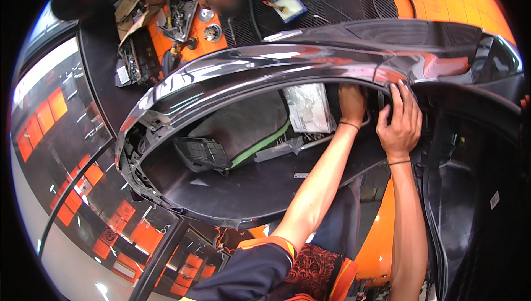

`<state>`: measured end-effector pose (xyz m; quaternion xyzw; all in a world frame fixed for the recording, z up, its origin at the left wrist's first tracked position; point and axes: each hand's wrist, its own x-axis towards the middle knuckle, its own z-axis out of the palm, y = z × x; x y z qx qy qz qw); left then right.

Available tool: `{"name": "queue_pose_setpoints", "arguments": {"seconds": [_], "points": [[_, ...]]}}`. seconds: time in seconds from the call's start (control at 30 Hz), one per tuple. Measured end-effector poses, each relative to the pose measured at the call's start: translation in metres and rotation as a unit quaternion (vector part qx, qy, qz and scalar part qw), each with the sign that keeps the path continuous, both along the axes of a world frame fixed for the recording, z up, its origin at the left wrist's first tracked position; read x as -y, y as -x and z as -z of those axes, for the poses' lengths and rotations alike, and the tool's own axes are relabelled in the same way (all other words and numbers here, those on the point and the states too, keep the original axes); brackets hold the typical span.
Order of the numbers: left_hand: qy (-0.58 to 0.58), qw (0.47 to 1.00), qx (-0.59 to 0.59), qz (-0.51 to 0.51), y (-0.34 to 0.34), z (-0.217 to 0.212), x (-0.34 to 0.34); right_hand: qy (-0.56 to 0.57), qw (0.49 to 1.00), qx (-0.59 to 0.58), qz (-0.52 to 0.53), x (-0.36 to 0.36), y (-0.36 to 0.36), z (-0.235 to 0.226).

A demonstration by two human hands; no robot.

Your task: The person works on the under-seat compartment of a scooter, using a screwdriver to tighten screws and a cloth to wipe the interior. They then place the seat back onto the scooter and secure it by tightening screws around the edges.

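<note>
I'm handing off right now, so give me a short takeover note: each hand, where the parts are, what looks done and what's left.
Left hand: reaching inside the wheel arch, up under the fender edge, beside a clear plastic bag; its grip is hidden.
Right hand: fingers hooked over the arch lip, on no tool.
Parts: black wheel-arch liner hangs loose below the arch; black grille piece and green strip lie inside.
Done: liner is off its seat.
Left: cannot tell whether fasteners remain; check behind the left hand.
</note>
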<state>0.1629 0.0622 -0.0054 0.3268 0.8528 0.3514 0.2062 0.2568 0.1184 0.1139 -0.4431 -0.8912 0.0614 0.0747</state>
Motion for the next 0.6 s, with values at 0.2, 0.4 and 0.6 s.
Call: {"name": "queue_pose_setpoints", "arguments": {"seconds": [0.2, 0.4, 0.6], "points": [[0.016, 0.999, 0.044, -0.023, -0.004, 0.004, 0.001, -0.004, 1.000, -0.007, -0.003, 0.001, 0.002, -0.002], [0.040, 0.998, 0.041, 0.000, -0.010, 0.013, 0.005, 0.004, 1.000, 0.000, -0.008, 0.002, 0.002, -0.005], [0.034, 0.998, 0.048, 0.002, -0.008, 0.014, 0.011, 0.002, 1.000, -0.004, -0.012, 0.001, 0.006, -0.011]]}}
